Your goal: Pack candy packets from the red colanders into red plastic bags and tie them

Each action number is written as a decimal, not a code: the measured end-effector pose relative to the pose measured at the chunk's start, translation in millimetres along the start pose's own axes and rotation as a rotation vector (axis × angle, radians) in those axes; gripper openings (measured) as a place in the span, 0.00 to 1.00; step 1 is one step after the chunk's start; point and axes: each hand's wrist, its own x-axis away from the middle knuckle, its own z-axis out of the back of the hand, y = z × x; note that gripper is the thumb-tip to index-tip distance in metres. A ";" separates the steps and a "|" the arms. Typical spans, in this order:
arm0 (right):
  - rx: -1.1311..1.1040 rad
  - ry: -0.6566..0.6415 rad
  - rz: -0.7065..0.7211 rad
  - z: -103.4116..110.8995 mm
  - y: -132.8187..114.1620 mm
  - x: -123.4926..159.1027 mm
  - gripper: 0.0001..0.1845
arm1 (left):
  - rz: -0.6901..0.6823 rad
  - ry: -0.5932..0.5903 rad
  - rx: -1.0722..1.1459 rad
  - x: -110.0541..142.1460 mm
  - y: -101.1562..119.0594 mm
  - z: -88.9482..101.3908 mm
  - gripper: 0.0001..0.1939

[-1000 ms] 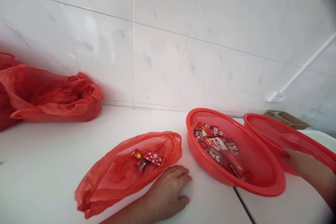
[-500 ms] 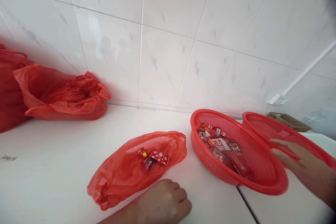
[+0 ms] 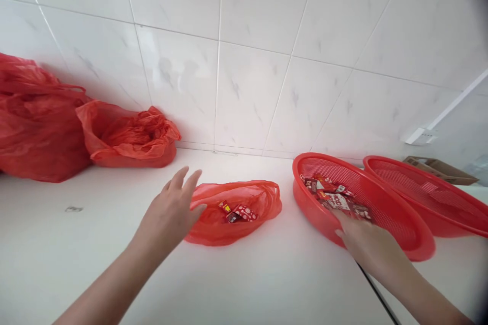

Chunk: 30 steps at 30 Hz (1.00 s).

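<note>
On the white table lies an open red plastic bag (image 3: 209,236) with a few small wrapped candies (image 3: 244,212) inside. My left hand (image 3: 170,216) is at the bag's left end, fingers spread, nothing in it; whether it touches the bag I cannot tell. To the right stands a red perforated plastic basket (image 3: 404,231) holding many red, brown and white candy packets (image 3: 335,198). Over its near rim reaches my right hand (image 3: 366,241), index finger and thumb apart beside the packets. Its other fingers are mostly hidden, and I see nothing held.
A second red basket (image 3: 404,177) stands behind and right of the first. Near the wall at left are a crumpled open red bag (image 3: 133,155) and a large full red bag (image 3: 41,132). A cardboard box (image 3: 446,170) sits at far right. A dark seam (image 3: 377,292) crosses the table.
My left hand has gone from resting curled in front of the bag to open at its left end. My right hand has moved left from the second basket to the candy basket.
</note>
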 end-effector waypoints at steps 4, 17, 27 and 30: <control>0.036 -0.109 -0.019 5.8 -8.4 -17.6 0.23 | 0.221 -0.252 0.084 -10.7 -22.5 -18.1 0.32; -0.291 0.437 0.498 24.2 -124.2 -7.9 0.22 | 0.285 -0.253 0.223 -43.0 -8.4 -76.8 0.21; -0.643 0.087 0.550 -25.5 -162.7 -65.8 0.19 | -0.501 -0.067 0.107 -27.4 27.5 -53.7 0.17; -0.656 0.078 0.590 -23.0 -168.2 -69.4 0.24 | -0.421 -0.276 0.104 -32.1 36.4 -67.7 0.13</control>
